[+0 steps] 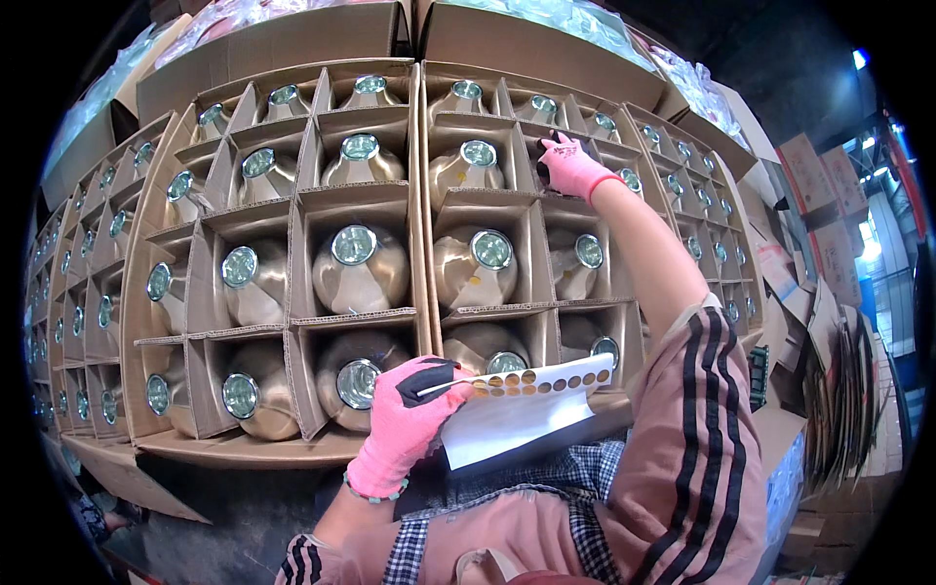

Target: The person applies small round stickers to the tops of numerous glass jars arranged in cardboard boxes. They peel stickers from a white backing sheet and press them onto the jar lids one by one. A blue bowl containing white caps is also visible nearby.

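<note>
My left hand (408,421), in a pink glove with dark fingertips, is closed on a white sticker sheet (507,429) bearing rows of round gold stickers (546,382). The sheet droops over the near edge of a divided carton. My right hand (573,168), gloved the same way, reaches into a compartment farther back in that carton. Its fingers are bent and partly hidden, and whatever they grip or touch cannot be made out. Around it stand gold bottle-shaped flasks (475,268) with open glass mouths. A yellow-orange spot (475,281) shows on one flask.
Cardboard dividers (363,317) separate the flasks. A second carton of flasks (261,278) adjoins on the left, with more cartons at both sides. Behind are open cartons lined with plastic film (546,18). Flattened cardboard (834,390) is stacked at the right.
</note>
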Demonstrator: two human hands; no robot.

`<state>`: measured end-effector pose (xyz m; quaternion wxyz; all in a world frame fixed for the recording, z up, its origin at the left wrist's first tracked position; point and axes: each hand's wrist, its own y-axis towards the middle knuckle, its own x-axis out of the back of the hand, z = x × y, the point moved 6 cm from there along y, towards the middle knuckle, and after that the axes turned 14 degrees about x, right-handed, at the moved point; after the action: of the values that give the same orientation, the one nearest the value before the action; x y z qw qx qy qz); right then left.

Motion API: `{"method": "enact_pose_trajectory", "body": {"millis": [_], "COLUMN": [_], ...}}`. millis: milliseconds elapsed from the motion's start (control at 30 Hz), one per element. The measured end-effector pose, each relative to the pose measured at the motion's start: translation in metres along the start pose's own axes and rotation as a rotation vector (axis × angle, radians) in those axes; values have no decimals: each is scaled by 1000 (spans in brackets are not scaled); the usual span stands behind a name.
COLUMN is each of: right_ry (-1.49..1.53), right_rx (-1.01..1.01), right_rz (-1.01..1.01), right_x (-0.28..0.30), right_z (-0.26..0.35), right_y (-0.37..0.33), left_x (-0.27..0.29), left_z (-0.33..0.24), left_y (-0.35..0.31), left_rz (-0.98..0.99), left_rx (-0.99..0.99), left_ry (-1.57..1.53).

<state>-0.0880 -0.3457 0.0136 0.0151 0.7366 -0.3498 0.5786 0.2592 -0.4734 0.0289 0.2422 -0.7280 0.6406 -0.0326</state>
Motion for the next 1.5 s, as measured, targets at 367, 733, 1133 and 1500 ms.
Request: {"method": "enact_pose_trajectory", "body": {"millis": [367,733,1133,1500], "right_ry": [321,539,512,668], "right_rx": [-167,354,450,556], "right_rz": [-836,-382,-604,-661], "right_x": [86,150,157,148], "right_z": [7,203,209,188], "right_y": [-82,-193,-204,-207], "left_x": [-2,2,6,2], "left_z": [7,2,4,-3], "left_y": [-3,-9,-11,-9], "left_rz": [18,0,15,-78], "left_rx": [18,-76,-82,-59], "left_ry": [-106,-167,-187,-129]}}
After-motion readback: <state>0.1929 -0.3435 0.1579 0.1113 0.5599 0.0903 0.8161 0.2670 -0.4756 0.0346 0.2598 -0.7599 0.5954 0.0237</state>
